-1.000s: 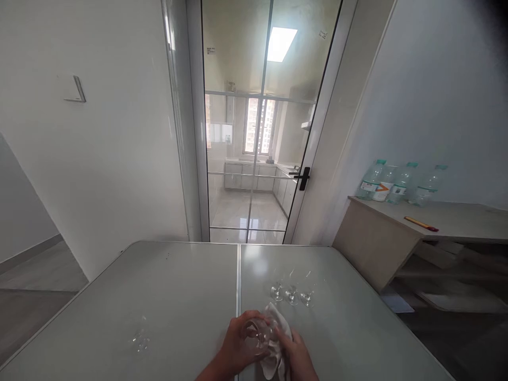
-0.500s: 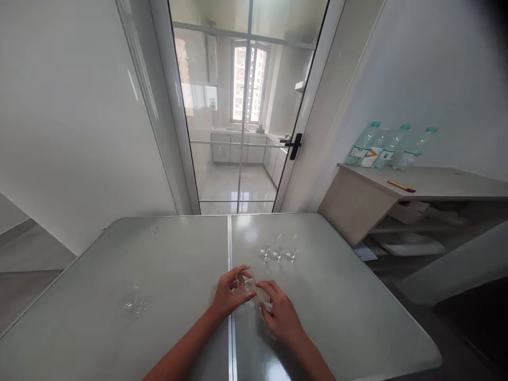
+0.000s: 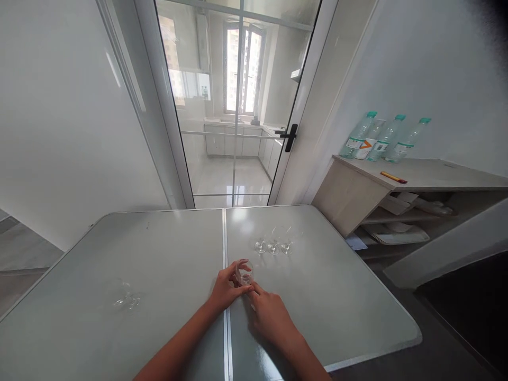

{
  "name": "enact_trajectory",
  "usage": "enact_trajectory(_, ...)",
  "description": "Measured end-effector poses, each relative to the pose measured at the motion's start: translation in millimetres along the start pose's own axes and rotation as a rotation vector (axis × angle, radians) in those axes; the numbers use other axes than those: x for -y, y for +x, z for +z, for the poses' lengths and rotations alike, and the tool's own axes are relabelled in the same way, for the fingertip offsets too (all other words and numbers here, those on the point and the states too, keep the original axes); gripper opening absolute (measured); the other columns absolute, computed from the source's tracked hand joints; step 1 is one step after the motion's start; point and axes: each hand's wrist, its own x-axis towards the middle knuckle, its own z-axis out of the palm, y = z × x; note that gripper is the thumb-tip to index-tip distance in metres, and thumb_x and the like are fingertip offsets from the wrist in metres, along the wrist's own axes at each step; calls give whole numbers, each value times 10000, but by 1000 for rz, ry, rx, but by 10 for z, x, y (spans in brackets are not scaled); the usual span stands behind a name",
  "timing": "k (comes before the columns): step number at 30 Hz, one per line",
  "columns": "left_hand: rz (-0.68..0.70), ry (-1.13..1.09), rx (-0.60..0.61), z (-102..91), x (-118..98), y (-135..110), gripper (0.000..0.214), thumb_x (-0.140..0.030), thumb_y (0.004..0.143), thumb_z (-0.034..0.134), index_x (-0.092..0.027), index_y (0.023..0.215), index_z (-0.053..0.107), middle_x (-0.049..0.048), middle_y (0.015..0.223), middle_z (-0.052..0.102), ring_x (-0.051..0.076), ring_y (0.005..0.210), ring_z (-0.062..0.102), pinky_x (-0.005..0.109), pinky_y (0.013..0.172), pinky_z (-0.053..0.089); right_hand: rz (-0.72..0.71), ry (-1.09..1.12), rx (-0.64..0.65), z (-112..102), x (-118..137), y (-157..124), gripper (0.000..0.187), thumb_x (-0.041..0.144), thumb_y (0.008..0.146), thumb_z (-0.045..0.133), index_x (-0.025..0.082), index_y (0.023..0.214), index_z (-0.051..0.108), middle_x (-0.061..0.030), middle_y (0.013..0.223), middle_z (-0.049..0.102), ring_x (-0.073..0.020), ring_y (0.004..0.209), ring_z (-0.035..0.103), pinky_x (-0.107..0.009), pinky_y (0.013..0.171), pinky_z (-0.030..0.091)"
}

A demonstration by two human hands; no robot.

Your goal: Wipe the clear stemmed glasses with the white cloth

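Between my hands is a clear stemmed glass [image 3: 245, 271], tilted, its round end facing up. My left hand [image 3: 226, 288] wraps its fingers and thumb around that glass from the left. Against its lower right side is my right hand [image 3: 272, 313], fingers curled in and fingertips meeting the left thumb; its palm side and the lower part of the glass are hidden. Just beyond stand three clear stemmed glasses [image 3: 273, 246] in a row on the table [image 3: 182, 254]. More clear glassware [image 3: 127, 302] rests on the left half, its shape hard to make out.
A metal seam [image 3: 226, 338] divides the tabletop. Behind the far edge stands a glazed door [image 3: 214, 174] with a black handle [image 3: 291, 137]. On the right, a wooden shelf unit [image 3: 349, 196] carries several plastic bottles [image 3: 381, 144] and a yellow-red stick-like object [image 3: 392, 177].
My right hand has moved in against the glass and my left thumb, closing the gap between the hands. The view has shifted slightly. The standing glasses remain in place.
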Motion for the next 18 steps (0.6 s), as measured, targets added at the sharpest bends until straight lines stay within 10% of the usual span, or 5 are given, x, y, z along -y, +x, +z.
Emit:
enact_trajectory(8, 15, -47, 24, 45, 36, 5, 818, -285, 726, 833, -350, 1455, 468, 105, 1491, 536, 120, 773, 621, 248, 572, 528, 187, -53, 55, 40, -237, 40, 854, 41, 783, 489, 314, 1586, 389, -74, 1669, 379, -230, 1068, 748, -318, 838, 558)
enact_trajectory(18, 11, -10, -28, 10, -4, 22, 324, -392, 910, 680, -256, 1172, 547, 48, 1243, 524, 83, 741, 551, 190, 571, 454, 458, -69, -20, -180, -928, 81, 760, 53, 863, 407, 236, 1601, 390, -105, 1689, 329, -267, 1214, 688, -352, 870, 561)
